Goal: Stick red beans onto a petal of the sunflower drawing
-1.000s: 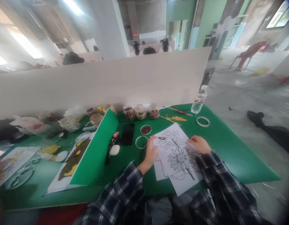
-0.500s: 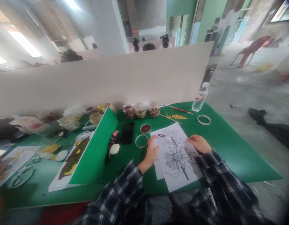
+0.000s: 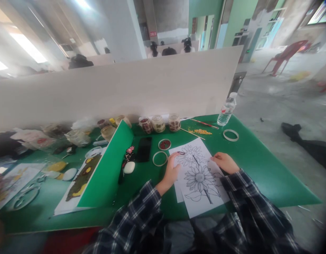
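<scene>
A white sheet with a line drawing of two large flowers [image 3: 200,178] lies on the green table, over another white sheet [image 3: 178,193]. My left hand [image 3: 170,174] rests at the sheet's left edge, thumb and fingers apart. Beside its fingertips, a small dark reddish loop [image 3: 181,153] lies on the drawing. My right hand [image 3: 225,163] is at the upper right edge of the sheet, its thumb and forefinger pinched on the paper. Left of the drawing are a round lid of red beans [image 3: 164,144] and an empty ring-like lid [image 3: 160,158].
Three jars [image 3: 158,124] stand by the white partition [image 3: 163,84]. Yellow kernels [image 3: 202,132], a red pencil [image 3: 205,123], a bottle [image 3: 226,110] and a tape ring [image 3: 231,135] lie or stand rightward. A phone [image 3: 144,149] and green board [image 3: 107,169] are left.
</scene>
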The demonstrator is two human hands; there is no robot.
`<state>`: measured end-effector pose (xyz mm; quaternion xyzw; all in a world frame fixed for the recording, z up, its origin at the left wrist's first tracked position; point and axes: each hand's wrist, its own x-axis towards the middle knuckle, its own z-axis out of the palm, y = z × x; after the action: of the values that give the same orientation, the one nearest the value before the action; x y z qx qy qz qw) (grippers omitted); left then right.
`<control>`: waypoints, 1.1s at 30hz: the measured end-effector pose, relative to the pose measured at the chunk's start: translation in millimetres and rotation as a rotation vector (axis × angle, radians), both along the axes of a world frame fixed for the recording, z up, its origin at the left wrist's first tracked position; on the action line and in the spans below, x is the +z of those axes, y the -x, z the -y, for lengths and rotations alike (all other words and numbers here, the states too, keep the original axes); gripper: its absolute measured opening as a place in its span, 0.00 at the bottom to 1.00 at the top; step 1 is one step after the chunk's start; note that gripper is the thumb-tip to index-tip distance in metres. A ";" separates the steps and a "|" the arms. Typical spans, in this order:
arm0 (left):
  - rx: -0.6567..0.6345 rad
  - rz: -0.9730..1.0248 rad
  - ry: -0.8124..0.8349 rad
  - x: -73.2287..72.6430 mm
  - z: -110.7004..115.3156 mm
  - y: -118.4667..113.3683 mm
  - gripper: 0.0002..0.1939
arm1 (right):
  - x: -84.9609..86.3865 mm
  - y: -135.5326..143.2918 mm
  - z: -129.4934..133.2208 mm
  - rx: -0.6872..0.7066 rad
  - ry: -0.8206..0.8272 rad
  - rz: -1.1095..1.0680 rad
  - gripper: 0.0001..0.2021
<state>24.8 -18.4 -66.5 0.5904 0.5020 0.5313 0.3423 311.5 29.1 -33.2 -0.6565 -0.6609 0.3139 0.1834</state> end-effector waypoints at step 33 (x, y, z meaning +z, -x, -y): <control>0.195 -0.771 0.117 157.1 -182.8 109.8 0.14 | -7.1 4.1 2.6 0.088 -0.046 0.160 0.12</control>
<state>-84.9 164.4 90.6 0.6755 0.6766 0.2717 0.1098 307.4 26.5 -40.3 -0.6455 -0.7087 0.2528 0.1313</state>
